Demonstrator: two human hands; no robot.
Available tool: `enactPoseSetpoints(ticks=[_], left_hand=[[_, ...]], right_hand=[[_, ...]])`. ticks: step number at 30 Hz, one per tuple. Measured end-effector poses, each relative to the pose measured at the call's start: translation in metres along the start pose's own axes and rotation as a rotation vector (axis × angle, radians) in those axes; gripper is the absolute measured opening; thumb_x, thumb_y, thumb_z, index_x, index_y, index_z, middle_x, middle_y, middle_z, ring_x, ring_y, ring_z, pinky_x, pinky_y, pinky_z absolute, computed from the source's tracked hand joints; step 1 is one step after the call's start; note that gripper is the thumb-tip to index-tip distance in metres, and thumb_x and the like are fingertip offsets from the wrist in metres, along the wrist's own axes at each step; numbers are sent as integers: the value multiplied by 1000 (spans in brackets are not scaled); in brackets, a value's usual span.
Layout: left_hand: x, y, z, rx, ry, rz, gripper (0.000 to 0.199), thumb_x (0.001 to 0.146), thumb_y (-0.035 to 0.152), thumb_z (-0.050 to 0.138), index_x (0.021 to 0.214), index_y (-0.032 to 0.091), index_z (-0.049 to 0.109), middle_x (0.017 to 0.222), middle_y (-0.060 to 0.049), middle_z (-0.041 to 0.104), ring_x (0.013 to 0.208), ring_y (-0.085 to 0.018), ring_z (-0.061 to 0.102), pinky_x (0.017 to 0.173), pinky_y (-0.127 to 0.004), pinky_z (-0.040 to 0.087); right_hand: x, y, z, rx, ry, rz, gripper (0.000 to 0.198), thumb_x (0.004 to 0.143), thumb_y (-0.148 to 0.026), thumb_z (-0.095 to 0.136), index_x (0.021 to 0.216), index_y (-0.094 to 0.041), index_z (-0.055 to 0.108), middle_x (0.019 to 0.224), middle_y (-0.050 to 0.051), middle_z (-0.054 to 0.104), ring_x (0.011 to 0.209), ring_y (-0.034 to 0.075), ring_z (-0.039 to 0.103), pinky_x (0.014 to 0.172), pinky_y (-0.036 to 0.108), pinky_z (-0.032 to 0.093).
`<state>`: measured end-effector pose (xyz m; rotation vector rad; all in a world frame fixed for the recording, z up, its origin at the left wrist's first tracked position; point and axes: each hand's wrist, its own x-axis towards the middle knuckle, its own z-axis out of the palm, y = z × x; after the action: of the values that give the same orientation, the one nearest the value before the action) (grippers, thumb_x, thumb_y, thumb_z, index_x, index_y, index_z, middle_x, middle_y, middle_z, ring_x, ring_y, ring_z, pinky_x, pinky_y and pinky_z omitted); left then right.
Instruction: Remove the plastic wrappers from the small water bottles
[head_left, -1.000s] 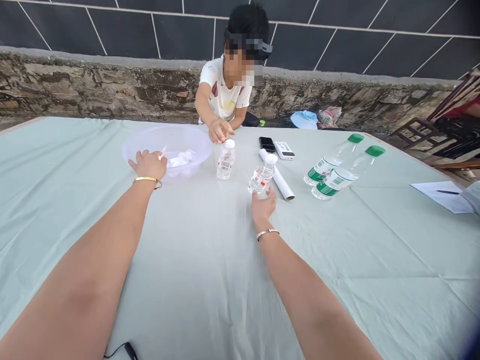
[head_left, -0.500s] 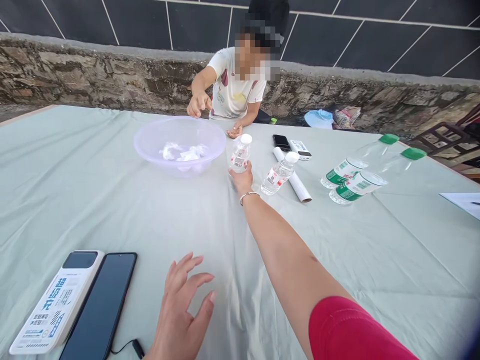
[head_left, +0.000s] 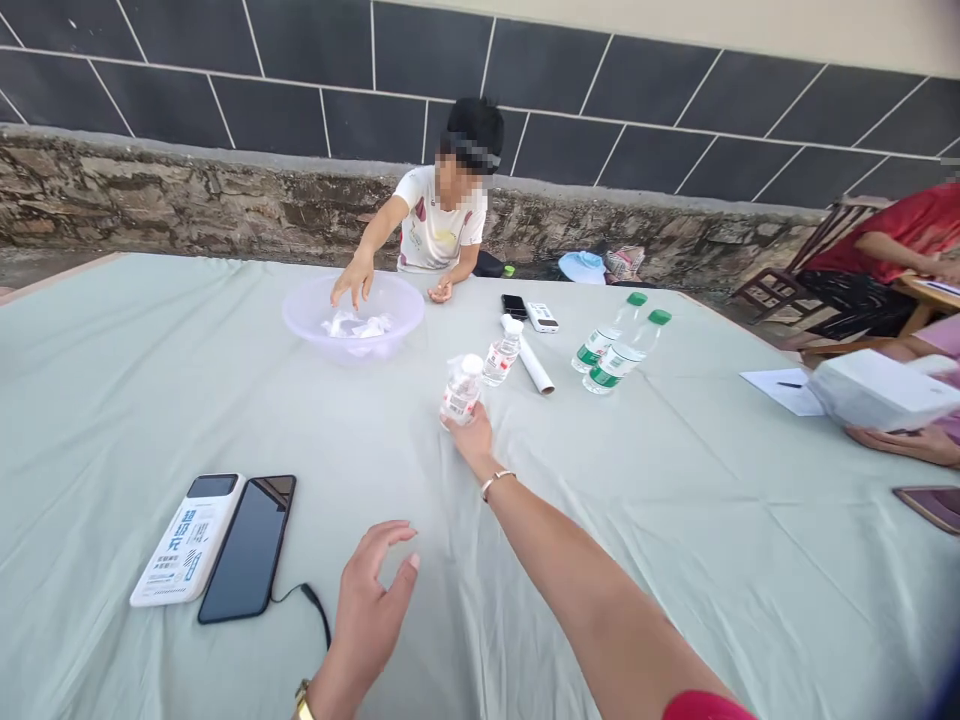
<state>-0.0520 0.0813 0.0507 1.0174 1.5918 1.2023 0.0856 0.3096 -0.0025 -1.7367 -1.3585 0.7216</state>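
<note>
Small bottle (head_left: 460,389): clear glossy plastic, paper label. Table (head_left: 675,520) covered with matt, creased pale green cloth. Bowl (head_left: 352,316): translucent plastic. Phone (head_left: 247,547): glossy glass face. Wall ledge (head_left: 187,200): rough stone.

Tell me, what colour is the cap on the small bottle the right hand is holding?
White: the small bottle in the right hand has a white cap, seen in the head view.

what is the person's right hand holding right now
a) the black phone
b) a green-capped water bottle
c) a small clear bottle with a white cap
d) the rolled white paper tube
c: the right hand grips the base of the small clear plastic bottle with a white cap, while the two green-capped water bottles lie untouched further right on the pale green tablecloth.
</note>
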Motion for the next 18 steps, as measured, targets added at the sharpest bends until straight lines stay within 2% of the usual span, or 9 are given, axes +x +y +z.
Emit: enactPoseSetpoints(ticks=[3, 5, 8, 11, 13, 16, 17, 18], left_hand=[[-11, -8, 8, -86, 70, 7, 37, 77, 43, 62, 109, 25, 64, 120, -10, 62, 116, -29, 54, 95, -43, 43], [-16, -15, 14, -170, 45, -30, 49, 77, 44, 64, 122, 23, 57, 128, -13, 57, 118, -28, 54, 100, -43, 39], [-25, -25, 22, -264, -55, -95, 63, 75, 46, 66, 131, 21, 48, 131, -16, 53, 116, -27, 55, 94, -39, 43], [-38, -31, 26, -291, -175, -94, 58, 75, 46, 67, 124, 20, 52, 117, -14, 62, 107, -26, 61, 88, -36, 47], [-49, -34, 27, -302, -214, -93, 46, 75, 47, 67, 110, 18, 59, 101, -10, 68, 95, -24, 64, 80, -34, 49], [-63, -37, 27, -409, -219, -162, 35, 78, 49, 62, 92, 17, 61, 80, -4, 67, 75, -19, 64, 66, -29, 48], [-67, -37, 26, -465, -218, -199, 35, 79, 49, 62, 90, 17, 61, 76, -3, 66, 71, -18, 63, 64, -28, 47], [-70, -38, 26, -522, -217, -235, 35, 79, 49, 62, 90, 16, 61, 75, -2, 65, 68, -16, 62, 63, -27, 47]], right_hand=[[-69, 9, -29, 44, -94, 2, 44, 58, -37, 73, 96, -20, 57, 90, 3, 70, 81, 23, 65, 75, 36, 49], [-119, 17, -46, 125, -206, 12, 42, 61, -37, 72, 96, -19, 59, 92, 5, 70, 83, 23, 66, 76, 37, 50], [-190, 27, -68, 261, -402, 45, 43, 66, -43, 71, 99, -17, 61, 94, 7, 71, 86, 25, 66, 74, 36, 51], [-244, 32, -85, 308, -530, 39, 44, 69, -50, 69, 99, -18, 63, 91, 7, 71, 82, 25, 66, 68, 34, 51], [-263, 32, -98, 273, -606, -19, 43, 70, -53, 67, 95, -18, 64, 87, 6, 71, 77, 23, 65, 64, 32, 50], [-263, 36, -126, 89, -703, -108, 42, 74, -55, 62, 99, -21, 65, 82, 3, 70, 69, 20, 63, 63, 32, 49], [-256, 39, -138, -11, -660, -113, 42, 76, -55, 59, 102, -22, 65, 84, 3, 69, 68, 20, 62, 64, 33, 49], [-246, 43, -150, -130, -560, -105, 42, 79, -54, 56, 106, -23, 63, 87, 4, 69, 69, 21, 62, 66, 35, 49]])
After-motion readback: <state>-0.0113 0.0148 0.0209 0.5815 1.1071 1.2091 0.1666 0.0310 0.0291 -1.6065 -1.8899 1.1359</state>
